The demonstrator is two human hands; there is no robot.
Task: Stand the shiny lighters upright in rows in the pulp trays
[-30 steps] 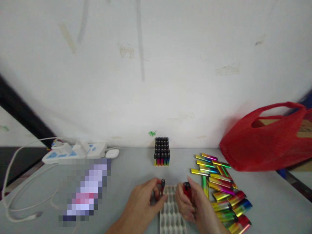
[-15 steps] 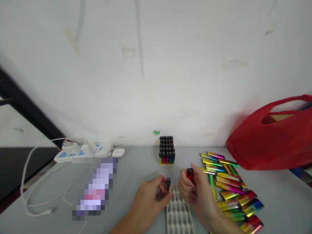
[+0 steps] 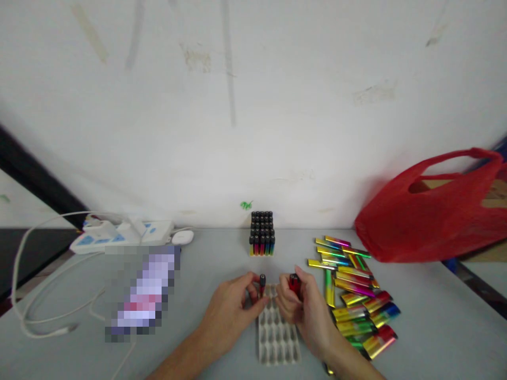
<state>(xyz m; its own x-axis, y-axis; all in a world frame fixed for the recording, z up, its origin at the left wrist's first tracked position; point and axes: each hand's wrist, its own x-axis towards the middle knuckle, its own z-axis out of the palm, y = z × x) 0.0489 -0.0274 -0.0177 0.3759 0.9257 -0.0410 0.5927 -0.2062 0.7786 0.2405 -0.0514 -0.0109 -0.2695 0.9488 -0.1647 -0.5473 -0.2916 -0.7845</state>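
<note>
While both grasps match the earlier frame, the right hand (image 3: 303,301) now sits nearer the left hand (image 3: 232,303), its lighter level with the other rather than higher; the left fingers pinch a slim black-topped lighter (image 3: 262,279) upright at the 11 o'clock end of a white moulded tray (image 3: 279,338) with rows of hollows; whether its base is seated cannot be told; the right fingers curl round a red black-topped lighter (image 3: 293,282), thumb raised; a block of upright black-topped lighters (image 3: 262,232) stands at 12 o'clock, loose metallic multicoloured lighters (image 3: 354,285) at 2.
</note>
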